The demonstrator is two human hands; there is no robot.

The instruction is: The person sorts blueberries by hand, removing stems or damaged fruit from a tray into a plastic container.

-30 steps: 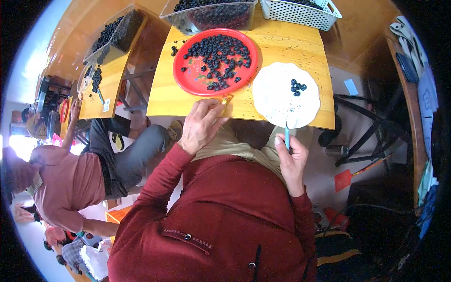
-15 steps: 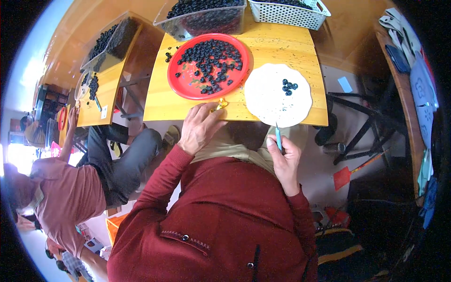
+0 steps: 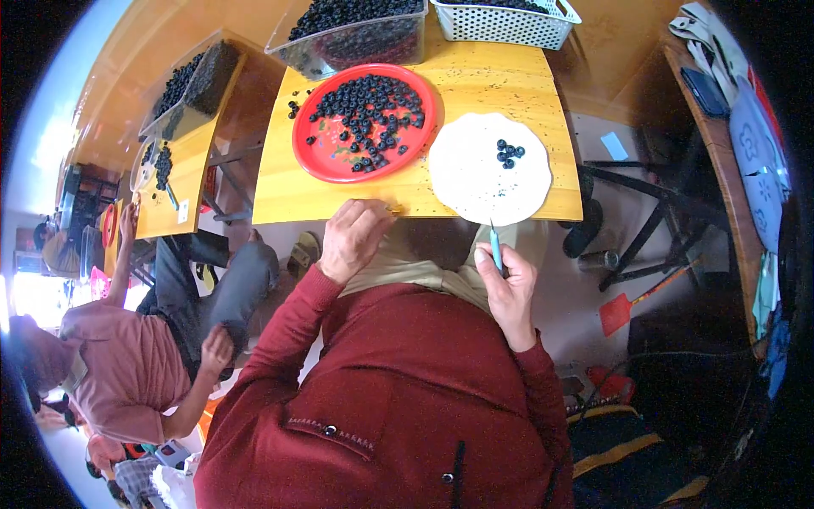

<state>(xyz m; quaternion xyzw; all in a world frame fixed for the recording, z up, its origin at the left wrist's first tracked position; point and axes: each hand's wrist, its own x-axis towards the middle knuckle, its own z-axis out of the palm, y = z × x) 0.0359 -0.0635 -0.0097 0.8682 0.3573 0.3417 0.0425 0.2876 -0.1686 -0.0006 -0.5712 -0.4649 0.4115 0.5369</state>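
Note:
My right hand (image 3: pixel 509 288) grips a slim teal-handled tool (image 3: pixel 496 249) with a thin dark tip. The tip points up at the near rim of a white scalloped plate (image 3: pixel 462 174). A small cluster of dark, round, blueberry-like pieces (image 3: pixel 510 153) lies on that plate, with tiny dark specks below. My left hand (image 3: pixel 356 237) is curled at the table's front edge, fingers closed on a small piece of gold foil (image 3: pixel 395 209) that pokes out at the fingertips. Beyond it stands a red round tray (image 3: pixel 307 154) bearing many more dark pieces.
A clear bin (image 3: pixel 356 55) and a white perforated basket (image 3: pixel 509 27), both filled with dark pieces, stand at the table's (image 3: pixel 271 191) far side. On the left, another person (image 3: pixel 127 356) sits by a second table (image 3: pixel 161 216). A red flyswatter (image 3: pixel 616 314) is at right.
My left hand has drawn back slightly from the tray and its fingers have curled over the gold foil, hiding most of it. The other person's near hand has come up to their knee.

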